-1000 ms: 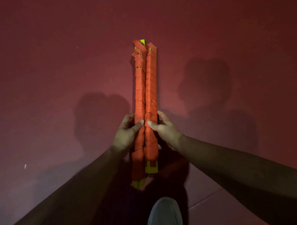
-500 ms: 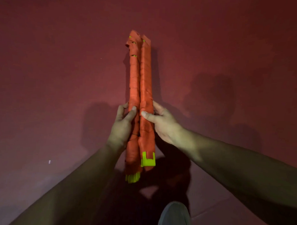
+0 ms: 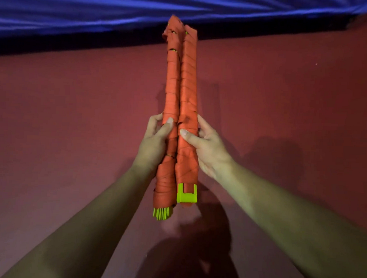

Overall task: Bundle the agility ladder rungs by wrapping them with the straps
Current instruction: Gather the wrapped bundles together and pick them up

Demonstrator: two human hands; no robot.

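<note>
Holding two long wrapped bundles side by side, touching along their length, up above a dark red floor [image 3: 74, 135], far tips pointing toward a band of shiny, rippled blue cloth [image 3: 78, 14].

Gripping the left-side bundle [image 3: 172, 86] with the left hand [image 3: 155, 142], thumb pressed flat across the front, fingers curled round behind. Gripping the right-side bundle [image 3: 188, 97] with the right hand [image 3: 207, 148], thumb laid on the front, fingers wrapped round the outer side.

Wound from end to end in orange straps [image 3: 185, 166]: flat, matte webbing in overlapping diagonal turns, tight along the middle, looser and ragged at the far tips.

Showing lime-green agility ladder rungs [image 3: 161, 214] at the near end of the left-side bundle: thin, flat, hard slats stacked close together like the teeth of a comb. Peeking through as small green specks between the turns near the far end too.

Ending the right-side bundle with a squarish lime-green plastic piece [image 3: 187, 196], smooth and notched at its top edge, perhaps a clip or a rung end; hard to say in this dim light.
</note>
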